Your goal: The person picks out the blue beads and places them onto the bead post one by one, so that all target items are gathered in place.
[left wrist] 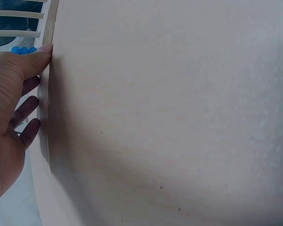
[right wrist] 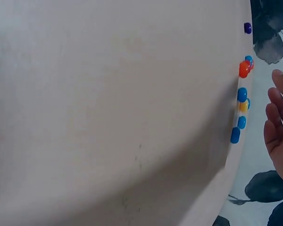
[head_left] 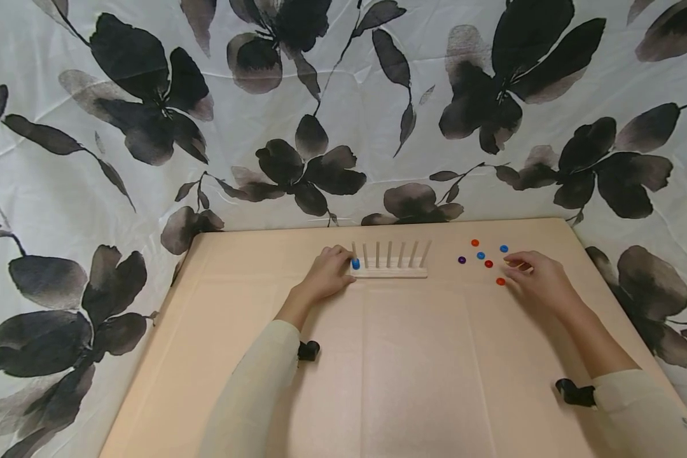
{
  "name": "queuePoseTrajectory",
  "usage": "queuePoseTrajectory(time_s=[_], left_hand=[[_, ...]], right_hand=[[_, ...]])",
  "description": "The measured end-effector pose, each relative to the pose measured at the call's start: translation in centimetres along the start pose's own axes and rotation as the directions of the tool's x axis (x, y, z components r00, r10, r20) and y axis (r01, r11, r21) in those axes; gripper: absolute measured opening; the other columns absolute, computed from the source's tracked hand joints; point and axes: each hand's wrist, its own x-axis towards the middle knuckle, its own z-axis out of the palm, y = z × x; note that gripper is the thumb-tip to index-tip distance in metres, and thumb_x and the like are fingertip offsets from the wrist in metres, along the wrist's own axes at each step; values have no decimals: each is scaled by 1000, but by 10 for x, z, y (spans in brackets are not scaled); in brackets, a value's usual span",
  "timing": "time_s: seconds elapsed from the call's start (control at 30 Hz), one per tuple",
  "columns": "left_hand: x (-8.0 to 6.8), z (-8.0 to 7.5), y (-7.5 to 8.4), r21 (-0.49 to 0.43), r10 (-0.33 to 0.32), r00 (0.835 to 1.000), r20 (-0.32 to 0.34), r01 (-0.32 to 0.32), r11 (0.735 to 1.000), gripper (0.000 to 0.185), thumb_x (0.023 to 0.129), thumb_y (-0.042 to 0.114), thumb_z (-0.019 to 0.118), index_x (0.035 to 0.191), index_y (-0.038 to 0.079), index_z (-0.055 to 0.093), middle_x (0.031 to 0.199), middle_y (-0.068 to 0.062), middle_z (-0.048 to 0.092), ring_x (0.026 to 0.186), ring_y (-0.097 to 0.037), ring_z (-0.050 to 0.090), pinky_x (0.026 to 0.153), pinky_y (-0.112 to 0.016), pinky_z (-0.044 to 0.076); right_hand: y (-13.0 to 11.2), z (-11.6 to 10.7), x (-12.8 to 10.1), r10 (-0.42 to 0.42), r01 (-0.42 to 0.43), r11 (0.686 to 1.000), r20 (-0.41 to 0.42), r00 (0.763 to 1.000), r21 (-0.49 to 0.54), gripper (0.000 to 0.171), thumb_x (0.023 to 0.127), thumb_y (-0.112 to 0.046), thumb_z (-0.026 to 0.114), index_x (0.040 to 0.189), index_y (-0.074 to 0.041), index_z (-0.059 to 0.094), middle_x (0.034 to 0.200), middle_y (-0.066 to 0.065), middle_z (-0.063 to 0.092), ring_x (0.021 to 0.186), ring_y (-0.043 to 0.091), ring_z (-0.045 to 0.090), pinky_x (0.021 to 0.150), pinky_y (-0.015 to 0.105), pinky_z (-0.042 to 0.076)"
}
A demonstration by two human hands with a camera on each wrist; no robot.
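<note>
A pale wooden rack (head_left: 389,273) with a row of upright pegs stands near the table's back edge. My left hand (head_left: 327,270) grips its left end, thumb along the front face in the left wrist view. Blue beads (left wrist: 24,50) sit low on the leftmost peg, beside the thumb. My right hand (head_left: 535,277) hovers at the right of the loose beads, fingers slightly bent. A gap shows between thumb and index finger in the right wrist view, with no bead visible there. Nearest it are a red bead (head_left: 500,281) and a blue bead (head_left: 504,249).
More loose beads lie between rack and right hand, among them a purple bead (head_left: 462,259) and a red bead (head_left: 475,242). A yellow bead (right wrist: 244,106) shows in the right wrist view. Floral cloth (head_left: 298,127) hangs behind the table (head_left: 412,369).
</note>
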Motion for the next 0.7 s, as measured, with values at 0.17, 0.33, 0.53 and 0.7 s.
queuePoseTrajectory(time_s=[0.17,0.33,0.53,0.7], left_hand=[[0,1,-1,0,4,1000,-1,-4,1000,52,85,38,73,130,17,57,127,2,55,117,-22,47,100,-41,41],[0,-1,0,-6,-5,1000,-3,5,1000,53,85,37,73,130,17,57,128,1,55,117,-22,47,100,-42,41],[0,0,-1,-1,-7,1000,-6,7,1000,52,84,37,73,130,16,58,127,1,55,117,-22,47,100,-41,41],[0,1,0,12,-13,1000,3,13,1000,54,85,38,72,131,15,57,129,0,54,118,-22,46,101,-41,40]], right_hand=[[10,3,1,41,-39,999,75,996,-27,36,89,-21,70,119,-3,63,112,19,62,100,35,58,83,53,49],[16,4,0,-7,11,999,87,996,-51,35,86,-15,72,117,0,64,104,20,64,94,35,60,81,55,49],[19,7,4,10,-1,997,119,993,-77,34,88,-14,70,117,2,64,105,23,63,94,37,60,84,56,50],[22,10,6,40,-25,995,155,987,-97,34,88,-16,69,117,2,65,101,22,63,90,33,57,79,50,52]])
